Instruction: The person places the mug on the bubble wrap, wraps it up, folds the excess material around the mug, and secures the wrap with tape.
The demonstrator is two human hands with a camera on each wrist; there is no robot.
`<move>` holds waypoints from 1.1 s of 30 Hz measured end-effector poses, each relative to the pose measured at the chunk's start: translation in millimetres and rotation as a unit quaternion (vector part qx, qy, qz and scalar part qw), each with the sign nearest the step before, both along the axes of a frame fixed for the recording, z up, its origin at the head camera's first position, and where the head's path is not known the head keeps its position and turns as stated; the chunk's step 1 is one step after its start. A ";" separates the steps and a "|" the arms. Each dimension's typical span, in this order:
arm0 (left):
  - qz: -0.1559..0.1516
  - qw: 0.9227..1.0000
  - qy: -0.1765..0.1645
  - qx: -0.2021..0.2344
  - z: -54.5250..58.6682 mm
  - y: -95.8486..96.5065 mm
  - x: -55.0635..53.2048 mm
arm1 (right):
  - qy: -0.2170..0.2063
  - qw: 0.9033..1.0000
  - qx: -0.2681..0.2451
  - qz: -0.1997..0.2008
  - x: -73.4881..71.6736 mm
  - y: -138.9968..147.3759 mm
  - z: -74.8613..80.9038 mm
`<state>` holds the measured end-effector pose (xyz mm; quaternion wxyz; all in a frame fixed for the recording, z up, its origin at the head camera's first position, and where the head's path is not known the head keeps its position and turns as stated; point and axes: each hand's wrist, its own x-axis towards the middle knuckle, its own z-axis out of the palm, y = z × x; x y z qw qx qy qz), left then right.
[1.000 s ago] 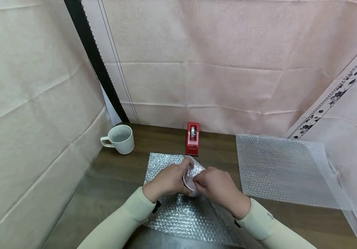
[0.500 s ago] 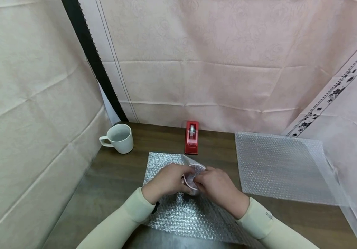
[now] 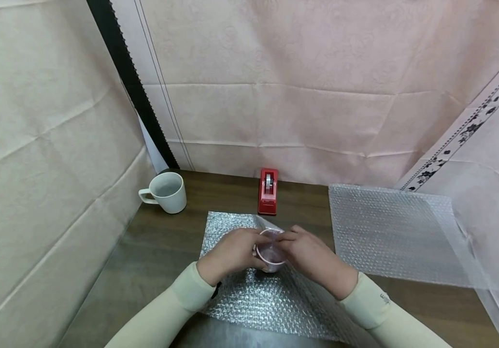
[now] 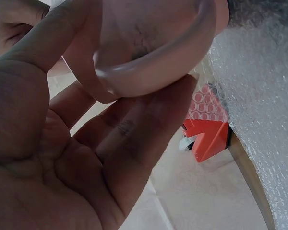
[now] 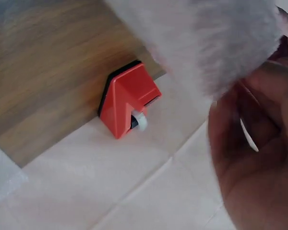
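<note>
A pink mug [image 3: 272,256] stands or is held over a sheet of bubble wrap [image 3: 253,304], its mouth facing up toward the head camera. My left hand [image 3: 234,249] holds it from the left; in the left wrist view the thumb and fingers surround the side with the mug's handle [image 4: 158,72]. On the other side, my right hand [image 3: 312,261] has its fingers at the rim, pinching the bubble wrap [image 5: 230,43] that lies against the mug. Part of the right fingertips is hidden behind the wrap in the right wrist view.
A red tape dispenser [image 3: 268,193] sits just beyond the wrap. At the back left is a white mug [image 3: 168,193], handle to the left. Another bubble wrap sheet [image 3: 397,237] lies at the right. Cloth walls [image 3: 275,96] edge the wooden table [image 3: 145,261].
My right fingers have lifted out of the mug's mouth and spread toward its far rim, the wrist shifting slightly right. More of the mug's inside shows. The left hand keeps its hold.
</note>
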<state>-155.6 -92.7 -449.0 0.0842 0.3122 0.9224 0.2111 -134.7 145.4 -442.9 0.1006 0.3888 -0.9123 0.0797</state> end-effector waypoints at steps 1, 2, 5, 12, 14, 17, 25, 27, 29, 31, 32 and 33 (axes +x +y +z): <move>0.003 1.000 -0.003 -0.001 -0.3 -0.3 0.0 | 0.010 1.000 0.004 -0.006 0.0 0.8 -0.5; 0.005 1.000 -0.004 -0.004 -0.7 -0.6 0.0 | 0.016 1.000 0.007 -0.012 0.0 1.6 -1.0; 0.010 1.000 -0.008 -0.006 -2.8 -1.8 1.0 | 0.019 1.000 0.008 -0.021 0.5 2.5 -2.9; 0.028 0.999 -0.024 0.021 -4.5 -12.4 5.5 | -0.011 1.000 -0.005 0.006 0.3 2.0 -6.3; 0.061 0.997 -0.039 0.016 -0.7 -20.8 4.8 | -0.013 1.000 -0.006 0.002 -0.1 2.4 -5.7; 0.134 0.988 -0.061 -0.040 2.6 -41.2 1.5 | -0.015 1.000 -0.003 -0.007 -0.7 2.5 -3.9; 0.209 0.962 -0.117 -0.130 -25.7 -103.9 -2.3 | -0.027 0.999 0.007 -0.021 -0.7 3.4 -2.8; 0.193 0.965 -0.148 -0.104 -32.2 -116.5 0.1 | -0.027 0.999 0.009 -0.022 -0.7 3.7 -3.0; 0.159 0.968 -0.181 -0.068 -34.7 -127.2 2.4 | -0.025 0.999 0.008 -0.020 -0.9 3.7 -3.1; 0.114 0.970 -0.210 -0.033 -34.0 -136.6 4.2 | -0.021 1.000 0.009 -0.019 -1.3 3.5 -3.6; 0.091 0.971 -0.221 -0.021 -32.7 -140.4 5.1 | -0.020 1.000 0.010 -0.019 -1.3 3.4 -3.8; 0.067 0.971 -0.228 -0.012 -30.9 -143.8 6.0 | -0.018 1.000 0.010 -0.019 -1.3 3.4 -4.1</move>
